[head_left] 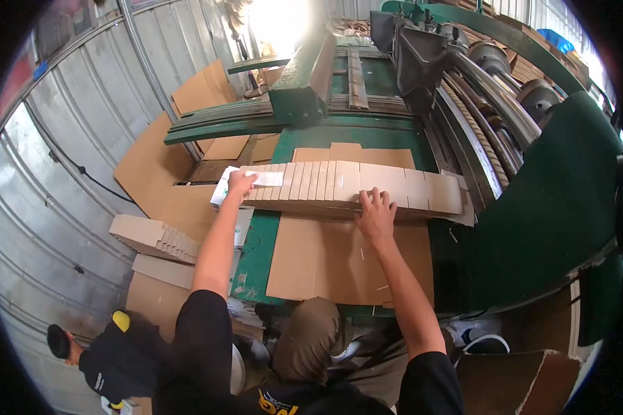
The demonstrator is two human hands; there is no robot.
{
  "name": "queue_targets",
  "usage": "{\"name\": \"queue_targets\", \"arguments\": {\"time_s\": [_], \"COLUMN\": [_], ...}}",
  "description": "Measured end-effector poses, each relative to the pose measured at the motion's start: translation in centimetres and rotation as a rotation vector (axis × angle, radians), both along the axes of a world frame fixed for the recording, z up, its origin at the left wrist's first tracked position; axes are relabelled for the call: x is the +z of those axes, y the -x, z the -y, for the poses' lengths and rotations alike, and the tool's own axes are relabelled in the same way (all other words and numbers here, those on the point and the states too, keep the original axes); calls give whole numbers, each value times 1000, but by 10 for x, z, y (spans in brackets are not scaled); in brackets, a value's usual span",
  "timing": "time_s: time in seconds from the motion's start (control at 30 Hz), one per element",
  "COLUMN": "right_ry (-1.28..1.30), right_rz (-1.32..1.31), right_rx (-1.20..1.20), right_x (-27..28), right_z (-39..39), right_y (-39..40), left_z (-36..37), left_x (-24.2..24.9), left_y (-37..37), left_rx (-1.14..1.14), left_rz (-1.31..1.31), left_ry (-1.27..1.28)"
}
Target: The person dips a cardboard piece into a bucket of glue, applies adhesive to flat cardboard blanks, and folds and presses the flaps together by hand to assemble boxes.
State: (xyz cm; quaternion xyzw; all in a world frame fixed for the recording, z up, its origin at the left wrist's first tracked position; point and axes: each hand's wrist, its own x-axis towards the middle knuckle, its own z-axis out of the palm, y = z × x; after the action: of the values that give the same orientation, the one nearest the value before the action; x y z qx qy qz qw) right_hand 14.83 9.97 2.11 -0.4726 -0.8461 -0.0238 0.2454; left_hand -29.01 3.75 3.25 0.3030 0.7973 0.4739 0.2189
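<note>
A long row of slotted cardboard strips (311, 181) lies across the green machine table (256, 243). At its left end, my left hand (241, 185) is closed on the end of a small white strip (268, 179) lying over the cardboard. My right hand (376, 213) rests on the near edge of the row, right of its middle, with the fingers apart. Flat brown cardboard sheets (346, 259) lie under and in front of the row.
Green machine rails (228, 121) cross behind, with metal rollers (498, 90) at the right. More slotted cardboard (145, 232) is stacked at the left. A co-worker in a dark shirt (121, 356) is low at the left. An open cardboard box (516, 384) stands at lower right.
</note>
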Motion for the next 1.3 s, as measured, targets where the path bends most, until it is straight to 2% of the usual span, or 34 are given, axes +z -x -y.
{"name": "queue_targets", "arguments": {"time_s": [0.03,0.1,0.2,0.27,0.3,0.33,0.4,0.53,0.73,0.83,0.9,0.93,1.0,1.1,1.2,1.3], "right_ry": [12,17,39,45,48,22,0,2,40,46,46,42,43,23,54,-25], "right_rz": [13,24,3,51,52,65,74,165,184,201,207,207,207,193,222,210], "right_rx": [10,22,29,36,36,31,21,-7,-18,-22,-21,-20,-17,-11,-7,-29], "right_x": [2,4,7,14,11,9,7,14,16,16,15,14,11,11,11,3], "right_z": [0,0,0,4,4,2,1,-1,2,2,1,0,0,0,0,-4], "right_y": [-1,-2,0,-3,-2,-1,0,5,5,6,6,5,5,6,6,8], "left_z": [0,5,14,11,7,9,16,-17,-75,-82,-85,-84,-80,-71,-49,-23], "left_x": [-10,-31,-32,-40,-38,-20,20,54,51,46,43,40,35,27,23,20], "left_y": [3,17,29,54,70,62,45,-7,-139,-175,-180,-178,-166,-115,-56,-8], "left_rx": [38,90,147,148,98,95,17,-107,-305,-310,-275,-274,-175,-144,-128,-60], "left_rz": [-109,-162,-242,-370,-535,-536,-276,-159,-57,-99,-274,-274,-488,-438,-463,-532], "left_ry": [60,69,123,143,166,168,-114,-274,-335,-341,-238,-236,-310,-265,-222,-170]}}
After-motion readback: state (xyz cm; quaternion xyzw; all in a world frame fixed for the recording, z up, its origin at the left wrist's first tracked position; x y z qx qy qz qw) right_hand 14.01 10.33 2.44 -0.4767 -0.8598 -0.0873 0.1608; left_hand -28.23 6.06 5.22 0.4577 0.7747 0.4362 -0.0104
